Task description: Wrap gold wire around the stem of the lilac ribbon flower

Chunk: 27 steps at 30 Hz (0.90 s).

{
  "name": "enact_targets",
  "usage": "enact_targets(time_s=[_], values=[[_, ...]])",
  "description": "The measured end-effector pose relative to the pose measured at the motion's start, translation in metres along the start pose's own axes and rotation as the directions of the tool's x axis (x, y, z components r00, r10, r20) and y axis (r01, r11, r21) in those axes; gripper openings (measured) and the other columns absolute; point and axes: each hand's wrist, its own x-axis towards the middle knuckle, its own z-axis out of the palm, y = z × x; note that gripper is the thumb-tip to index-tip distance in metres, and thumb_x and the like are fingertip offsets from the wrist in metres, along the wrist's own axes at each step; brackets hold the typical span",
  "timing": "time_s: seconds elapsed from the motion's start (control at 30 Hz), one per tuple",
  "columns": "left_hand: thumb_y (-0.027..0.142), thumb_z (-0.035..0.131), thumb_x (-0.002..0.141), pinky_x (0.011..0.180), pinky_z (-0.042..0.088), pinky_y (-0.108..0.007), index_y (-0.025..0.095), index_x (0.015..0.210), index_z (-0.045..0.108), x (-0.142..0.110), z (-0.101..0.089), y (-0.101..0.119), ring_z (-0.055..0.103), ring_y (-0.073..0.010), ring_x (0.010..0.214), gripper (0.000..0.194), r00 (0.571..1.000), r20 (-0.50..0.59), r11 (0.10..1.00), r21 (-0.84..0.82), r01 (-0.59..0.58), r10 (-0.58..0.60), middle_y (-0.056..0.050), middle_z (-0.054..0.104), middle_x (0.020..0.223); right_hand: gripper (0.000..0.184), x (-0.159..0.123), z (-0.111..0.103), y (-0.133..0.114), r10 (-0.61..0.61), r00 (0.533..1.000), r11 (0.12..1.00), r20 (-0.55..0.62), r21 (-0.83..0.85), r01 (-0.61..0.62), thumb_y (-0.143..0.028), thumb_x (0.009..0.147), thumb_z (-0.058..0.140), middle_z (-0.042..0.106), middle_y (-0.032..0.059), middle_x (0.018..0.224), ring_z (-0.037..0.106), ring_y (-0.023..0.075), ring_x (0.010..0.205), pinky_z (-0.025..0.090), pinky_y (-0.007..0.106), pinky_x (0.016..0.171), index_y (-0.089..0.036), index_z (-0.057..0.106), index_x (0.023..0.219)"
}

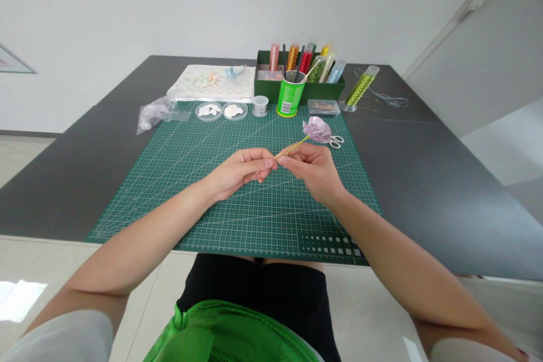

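Both my hands meet above the middle of a green cutting mat (178, 181). My right hand (311, 167) is closed on the thin tan stem (292, 149) of a pale purple fabric flower (317, 129), whose head points up and away to the right. My left hand (241, 171) pinches at the stem's lower end, fingertips touching those of the right hand. A fine thread seems to run there, too thin to make out.
Behind the flower lie small scissors (337, 140). Along the mat's far edge stand a green can (291, 95), two clear dishes of petals (208, 110), a small spool jar (260, 105), a clear box (323, 107), a plastic bag (155, 113), a white pad (212, 83) and a green tray of tubes (305, 68).
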Motion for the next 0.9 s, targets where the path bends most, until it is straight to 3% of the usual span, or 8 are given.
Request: enact_targets(time_s=[0.13, 0.4, 0.6, 0.77, 0.9], values=[[0.042, 0.087, 0.08, 0.059, 0.042, -0.022, 0.017, 0.082, 0.074, -0.001, 0.001, 0.001, 0.049, -0.0083, 0.06, 0.028, 0.997, -0.023, 0.994, 0.087, -0.071, 0.073, 0.004, 0.058, 0.063, 0.02, 0.003, -0.005, 0.001, -0.022, 0.999, 0.999, 0.036, 0.037, 0.021, -0.041, 0.082, 0.086, 0.038, -0.0095, 0.049, 0.026, 0.0066, 0.048, 0.018, 0.026, 0.048, -0.021, 0.083, 0.084], [0.044, 0.086, 0.08, 0.06, 0.041, -0.023, 0.017, 0.082, 0.076, -0.002, 0.003, 0.0, 0.05, -0.009, 0.059, 0.028, 0.996, 0.009, 0.986, 0.141, -0.09, 0.09, 0.004, 0.058, 0.06, 0.024, 0.006, -0.002, 0.003, -0.028, 0.999, 0.997, 0.033, 0.079, 0.026, -0.042, 0.076, 0.089, 0.06, -0.0047, 0.062, 0.036, 0.0067, 0.053, 0.032, 0.025, 0.052, -0.021, 0.077, 0.074], [0.045, 0.082, 0.085, 0.063, 0.047, -0.025, 0.018, 0.08, 0.074, -0.003, 0.006, 0.001, 0.054, -0.0102, 0.059, 0.029, 0.948, -0.094, 0.919, 0.291, -0.267, 0.305, 0.002, 0.064, 0.063, 0.025, 0.001, 0.003, 0.004, 0.019, 1.0, 1.0, -0.003, -0.022, -0.019, -0.044, 0.078, 0.089, 0.057, -0.0042, 0.061, 0.04, 0.0086, 0.056, 0.032, 0.026, 0.054, -0.021, 0.079, 0.075], [0.041, 0.078, 0.086, 0.063, 0.048, -0.025, 0.018, 0.078, 0.07, -0.004, 0.004, 0.004, 0.057, -0.0115, 0.058, 0.025, 0.878, -0.179, 0.8, 0.521, -0.298, 0.444, 0.002, 0.065, 0.06, 0.015, -0.005, 0.004, -0.004, -0.15, 0.989, 0.949, 0.007, -0.279, 0.146, -0.034, 0.085, 0.083, 0.057, -0.003, 0.061, 0.043, 0.0103, 0.057, 0.034, 0.028, 0.056, -0.023, 0.082, 0.076], [0.032, 0.069, 0.088, 0.062, 0.045, -0.025, 0.019, 0.078, 0.069, -0.003, 0.001, 0.002, 0.057, -0.0122, 0.059, 0.017, 0.84, -0.184, 0.678, 0.687, -0.262, 0.51, 0.002, 0.065, 0.061, 0.012, -0.009, 0.001, -0.012, -0.332, 0.933, 0.826, 0.139, -0.436, 0.358, -0.026, 0.091, 0.077, 0.052, -0.0035, 0.058, 0.044, 0.0112, 0.055, 0.037, 0.029, 0.057, -0.025, 0.084, 0.081]])
